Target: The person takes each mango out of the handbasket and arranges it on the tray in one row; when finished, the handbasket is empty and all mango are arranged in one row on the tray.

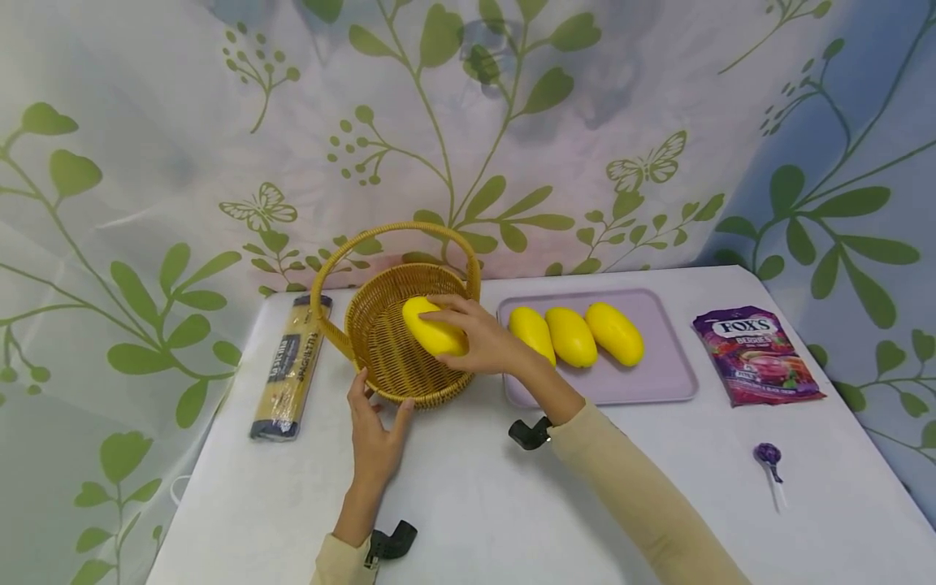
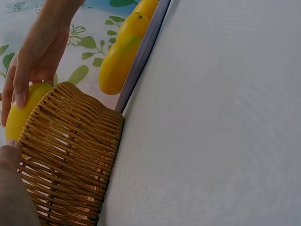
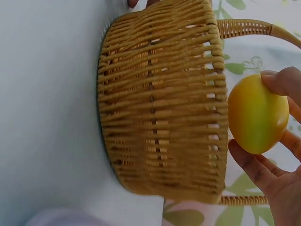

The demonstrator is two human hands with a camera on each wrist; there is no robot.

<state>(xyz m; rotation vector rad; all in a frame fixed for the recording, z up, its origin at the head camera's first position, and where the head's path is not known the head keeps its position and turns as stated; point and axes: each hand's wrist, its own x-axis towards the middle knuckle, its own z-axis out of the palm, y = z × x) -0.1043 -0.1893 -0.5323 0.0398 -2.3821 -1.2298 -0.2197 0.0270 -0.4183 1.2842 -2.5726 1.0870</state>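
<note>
My right hand (image 1: 478,337) grips a yellow mango (image 1: 431,327) between thumb and fingers, over the opening of a round wicker basket (image 1: 387,337) with a tall handle. In the right wrist view the mango (image 3: 258,114) is just above the basket's rim. My left hand (image 1: 376,435) rests against the near left side of the basket, thumb and fingers spread along the rim; its thumb (image 2: 9,157) shows beside the weave in the left wrist view. More mangoes (image 1: 570,335) lie side by side on a lilac tray (image 1: 665,378) to the right.
A pack of spaghetti (image 1: 291,370) lies left of the basket. Right of the tray are a purple Fox's candy bag (image 1: 756,355) and, nearer the front, a lollipop (image 1: 769,467). A leaf-patterned cloth (image 1: 512,162) hangs behind the white table (image 1: 468,496).
</note>
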